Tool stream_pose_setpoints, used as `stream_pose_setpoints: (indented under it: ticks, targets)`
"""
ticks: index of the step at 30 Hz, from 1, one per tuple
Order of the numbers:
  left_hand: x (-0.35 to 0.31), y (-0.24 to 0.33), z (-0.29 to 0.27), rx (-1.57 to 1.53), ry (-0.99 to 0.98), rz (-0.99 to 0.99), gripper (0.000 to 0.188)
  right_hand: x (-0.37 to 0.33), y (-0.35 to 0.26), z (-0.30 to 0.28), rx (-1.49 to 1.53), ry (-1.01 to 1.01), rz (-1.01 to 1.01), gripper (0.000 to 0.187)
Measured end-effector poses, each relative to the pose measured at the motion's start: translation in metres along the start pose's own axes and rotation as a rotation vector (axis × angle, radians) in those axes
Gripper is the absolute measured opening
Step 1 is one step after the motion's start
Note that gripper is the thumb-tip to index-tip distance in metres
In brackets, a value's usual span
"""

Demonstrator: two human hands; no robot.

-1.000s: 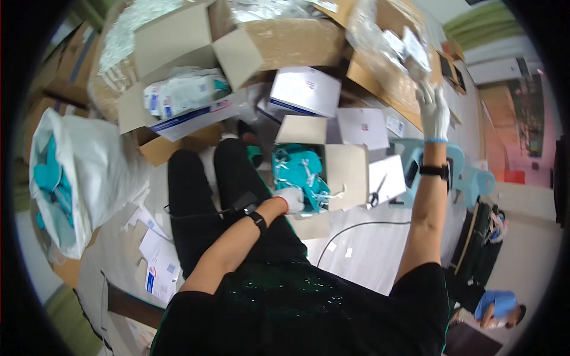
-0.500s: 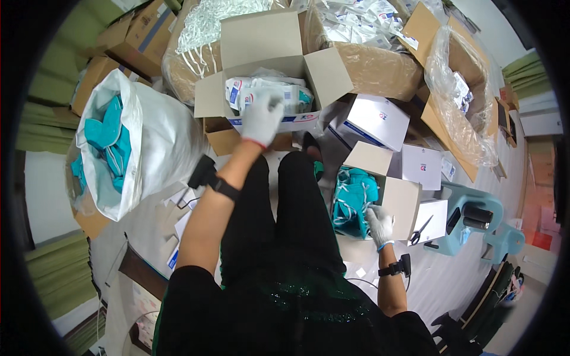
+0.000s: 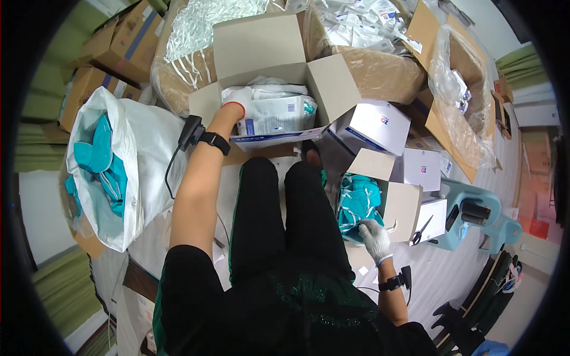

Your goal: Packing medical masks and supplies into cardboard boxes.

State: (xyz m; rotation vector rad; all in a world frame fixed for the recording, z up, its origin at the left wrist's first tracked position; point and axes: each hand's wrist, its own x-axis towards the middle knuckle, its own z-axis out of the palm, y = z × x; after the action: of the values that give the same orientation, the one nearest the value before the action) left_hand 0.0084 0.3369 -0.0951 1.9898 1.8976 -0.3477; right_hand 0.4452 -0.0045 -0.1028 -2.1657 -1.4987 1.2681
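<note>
An upright open carton [image 3: 279, 137] in front of me holds white plastic packets [image 3: 270, 115], with teal showing through one on the right. My left hand [image 3: 238, 98], in a white glove, reaches into its left side; the fingers are hidden among the packets. At my right a smaller open box [image 3: 402, 204] contains teal fabric pieces [image 3: 358, 199] with white straps. My right hand [image 3: 375, 240], also gloved, is at that box's near right corner, touching the teal pieces with curled fingers. A thin white end sticks out beside it; what the fingers hold is unclear.
A white sack [image 3: 151, 157] of teal pieces stands at left. Behind are large plastic-lined cartons, one with white straps [image 3: 196, 29], another with packets [image 3: 359, 26]. White boxes [image 3: 380, 127], black scissors [image 3: 421, 230] and a pale blue stool [image 3: 457, 228] are at right.
My left hand has moved left and deeper into the carton, from above the packets to among them. My right hand has shifted slightly down along the small box. The view has shifted a little.
</note>
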Motion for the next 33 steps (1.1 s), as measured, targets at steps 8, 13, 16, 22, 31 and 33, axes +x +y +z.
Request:
stream_pose_setpoints:
  ticks: [8, 13, 16, 22, 31, 33]
  targets:
    - [-0.035, -0.021, -0.047, -0.634, -0.084, 0.157, 0.035, 0.019, -0.053, -0.008, 0.034, 0.087, -0.216, 0.022]
    - [-0.080, -0.024, -0.064, -1.543, -0.017, 0.235, 0.037, 0.031, -0.136, -0.007, 0.078, 0.147, -0.425, 0.025]
    - [-0.099, -0.023, -0.066, -1.675, -0.064, 0.302, 0.038, 0.039, -0.183, 0.002, 0.126, 0.278, -0.622, 0.039]
    - [-0.146, 0.014, -0.065, -1.620, -0.148, 0.381, 0.037, 0.023, -0.280, 0.000, -0.029, 0.691, -1.076, 0.057]
    - [-0.210, 0.068, -0.056, -1.778, -0.024, 0.420, 0.054, 0.016, -0.250, -0.004, -0.029, 0.696, -1.269, 0.024]
    - [-0.218, 0.069, -0.057, -1.387, 0.271, 0.512, 0.057, 0.009, -0.242, -0.006, 0.442, 0.517, -0.892, 0.014]
